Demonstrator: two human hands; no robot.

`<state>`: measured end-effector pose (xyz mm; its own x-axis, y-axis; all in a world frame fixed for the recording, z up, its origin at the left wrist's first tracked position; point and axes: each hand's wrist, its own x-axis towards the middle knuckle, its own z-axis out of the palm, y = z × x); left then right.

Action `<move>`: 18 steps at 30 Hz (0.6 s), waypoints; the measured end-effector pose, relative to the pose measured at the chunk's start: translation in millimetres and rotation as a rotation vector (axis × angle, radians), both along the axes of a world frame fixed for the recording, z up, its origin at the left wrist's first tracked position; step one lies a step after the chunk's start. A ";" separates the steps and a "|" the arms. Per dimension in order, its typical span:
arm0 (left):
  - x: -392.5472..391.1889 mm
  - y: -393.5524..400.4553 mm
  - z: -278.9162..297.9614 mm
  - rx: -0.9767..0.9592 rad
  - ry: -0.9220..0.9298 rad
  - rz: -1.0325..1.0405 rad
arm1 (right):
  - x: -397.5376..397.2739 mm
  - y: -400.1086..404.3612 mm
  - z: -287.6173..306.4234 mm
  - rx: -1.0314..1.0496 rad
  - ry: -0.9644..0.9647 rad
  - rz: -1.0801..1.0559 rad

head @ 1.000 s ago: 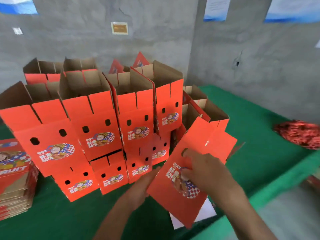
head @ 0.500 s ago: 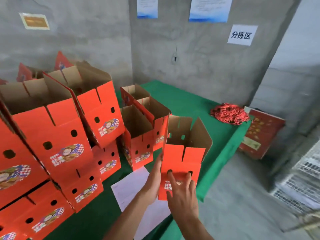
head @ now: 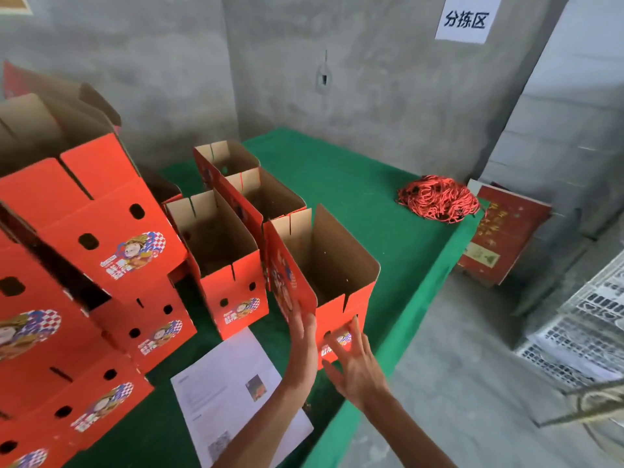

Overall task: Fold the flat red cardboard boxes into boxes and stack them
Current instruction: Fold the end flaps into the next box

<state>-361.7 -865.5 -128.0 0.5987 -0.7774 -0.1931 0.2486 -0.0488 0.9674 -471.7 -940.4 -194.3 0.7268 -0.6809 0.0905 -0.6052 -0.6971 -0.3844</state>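
Now both hands [head: 332,346] flat and released against the upright red box [head: 332,285] on the green table [head: 354,184].

both hands [head: 305,336] on red box [head: 332,278]

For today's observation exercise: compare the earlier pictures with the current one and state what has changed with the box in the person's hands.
The newly folded red box, tilted and flat in both hands a second ago, now stands upright with its top open on the green table, beside the other open boxes. The left hand and right hand now only touch it with straight fingers. The stacked boxes, the paper sheet and the red cord bundle stayed put.
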 end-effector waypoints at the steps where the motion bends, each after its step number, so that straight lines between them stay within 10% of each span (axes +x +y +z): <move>1: 1.1 -6.5 -2.8 -0.014 -0.010 0.014 | 4.8 -9.7 -4.3 0.000 -0.007 0.013; 18: 116.6 -119.2 -41.4 0.109 -0.114 0.317 | 130.6 -110.1 -37.1 0.065 -0.087 0.205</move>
<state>-245.1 -984.7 -169.4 0.8292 -0.5283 -0.1827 0.1587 -0.0909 0.9831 -341.0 -1050.5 -231.4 0.8420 -0.5261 0.1195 -0.4161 -0.7743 -0.4768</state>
